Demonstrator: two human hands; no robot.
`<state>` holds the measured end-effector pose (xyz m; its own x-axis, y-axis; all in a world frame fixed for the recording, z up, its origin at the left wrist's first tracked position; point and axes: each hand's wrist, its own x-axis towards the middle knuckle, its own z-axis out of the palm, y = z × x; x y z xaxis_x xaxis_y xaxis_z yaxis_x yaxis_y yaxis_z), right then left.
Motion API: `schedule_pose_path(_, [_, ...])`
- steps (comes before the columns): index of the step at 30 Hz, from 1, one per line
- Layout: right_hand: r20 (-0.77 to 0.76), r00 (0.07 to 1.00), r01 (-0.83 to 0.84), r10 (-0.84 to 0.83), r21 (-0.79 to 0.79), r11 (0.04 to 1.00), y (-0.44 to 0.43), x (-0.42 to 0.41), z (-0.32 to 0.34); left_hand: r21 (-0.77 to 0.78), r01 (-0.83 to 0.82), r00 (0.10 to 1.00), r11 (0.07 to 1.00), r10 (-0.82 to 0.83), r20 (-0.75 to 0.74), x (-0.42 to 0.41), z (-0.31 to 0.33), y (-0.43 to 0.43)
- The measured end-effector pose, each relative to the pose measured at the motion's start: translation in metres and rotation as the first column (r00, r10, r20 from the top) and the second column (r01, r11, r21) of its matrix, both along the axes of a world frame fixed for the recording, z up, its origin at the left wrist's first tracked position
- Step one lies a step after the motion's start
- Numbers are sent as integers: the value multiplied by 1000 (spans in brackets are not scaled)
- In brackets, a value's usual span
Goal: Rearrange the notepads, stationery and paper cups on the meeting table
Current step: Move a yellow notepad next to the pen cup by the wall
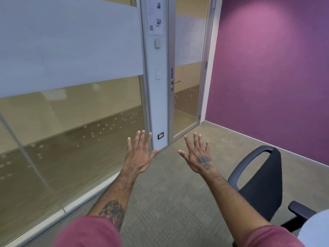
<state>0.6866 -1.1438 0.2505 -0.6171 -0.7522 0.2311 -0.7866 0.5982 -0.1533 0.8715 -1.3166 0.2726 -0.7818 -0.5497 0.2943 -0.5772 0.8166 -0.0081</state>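
Both of my arms are stretched out in front of me over the carpet. My left hand (139, 154) is held flat, back up, fingers spread, with nothing in it. My right hand (198, 155) is beside it, also spread and holding nothing. No notepads, stationery or paper cups are in view. Only a pale rounded corner of the meeting table (314, 227) shows at the bottom right.
A black office chair (261, 182) stands to the right, close to my right arm. A glass partition (71, 122) runs along the left, with a glass door (187, 86) ahead. A purple wall (276, 77) closes the right side. Grey carpet (169, 193) covers the floor.
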Motion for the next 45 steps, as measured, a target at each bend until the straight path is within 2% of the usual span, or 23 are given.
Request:
schedule_pose_path(11, [-19,1000,2,-2,13,1000,-89,-127,8,17,46,998,999,-46,-32,-140,10,-91])
schedule_pose_path(29, [-7,975,222,-222,-14,975,-250,-337,0,-27,272,962,962,-273,-30,-391,8,-293])
schedule_pose_path(37, [3,936,351,-351,1,936,-257,-427,-2,-6,383,923,924,-383,-32,-504,7,-324])
schedule_pose_path(45, [-5,871,490,-491,-9,871,-216,-541,-15,-2,519,854,855,-519,-41,-653,-2,-292])
